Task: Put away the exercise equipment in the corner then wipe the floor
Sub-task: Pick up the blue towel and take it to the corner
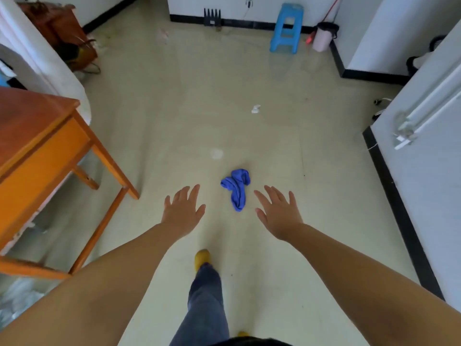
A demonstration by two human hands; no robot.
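Reaching out with both hands spread, fingers straight and holding nothing. Lying crumpled on the floor (174, 121), just ahead of and between the two: blue cloth (237, 188), its long axis running roughly away from the body, bunched end farther off. Hovering just left of it, left hand (183, 211); sitting closer to its near tail, right hand (278, 213). Likely calling for a short forward-inward dip of the right hand to gather the cloth for wiping.
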